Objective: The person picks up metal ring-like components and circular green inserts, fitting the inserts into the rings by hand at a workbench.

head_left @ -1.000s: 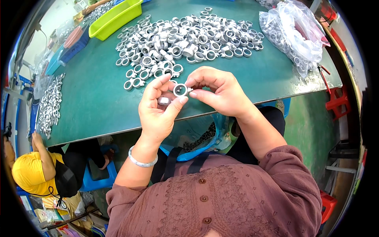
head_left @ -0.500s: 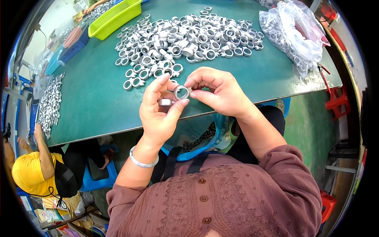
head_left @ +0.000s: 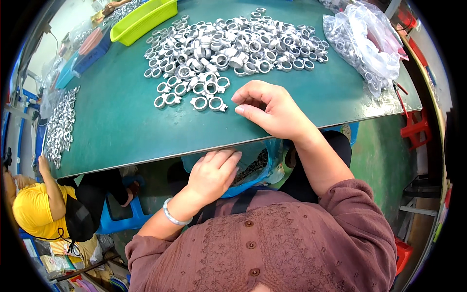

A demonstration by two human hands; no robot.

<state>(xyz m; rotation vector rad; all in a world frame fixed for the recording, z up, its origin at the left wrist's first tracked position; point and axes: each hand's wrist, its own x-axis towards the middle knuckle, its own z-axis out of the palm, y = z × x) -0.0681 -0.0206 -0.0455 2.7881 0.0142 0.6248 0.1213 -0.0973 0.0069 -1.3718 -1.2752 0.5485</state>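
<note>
My left hand [head_left: 212,176], with a pale bangle [head_left: 175,212] at its wrist, is palm down over the blue-rimmed bag [head_left: 245,186] at my lap. Its fingers stretch forward near the table edge; its underside is hidden, and no part shows in it. Above the table's near edge my right hand [head_left: 277,111] is raised, thumb and forefinger curved with a gap between them and nothing visible there. Closest to its fingertips lies a grey metal ring with a small lug [head_left: 216,103]. Beyond spreads a heap of similar rings [head_left: 233,46]. Dark rings show inside the bag.
The green table [head_left: 121,121] carries a yellow-green basket [head_left: 141,23] at far left and a clear plastic bag of rings [head_left: 362,44] at far right. Red-handled pliers [head_left: 402,92] lie near the right edge. A person in yellow [head_left: 39,209] sits at left beside another ring pile [head_left: 62,127].
My left hand has dropped from above the table to the bag; the two rings it held no longer show. My right hand has let go of the ring and stays almost in place.
</note>
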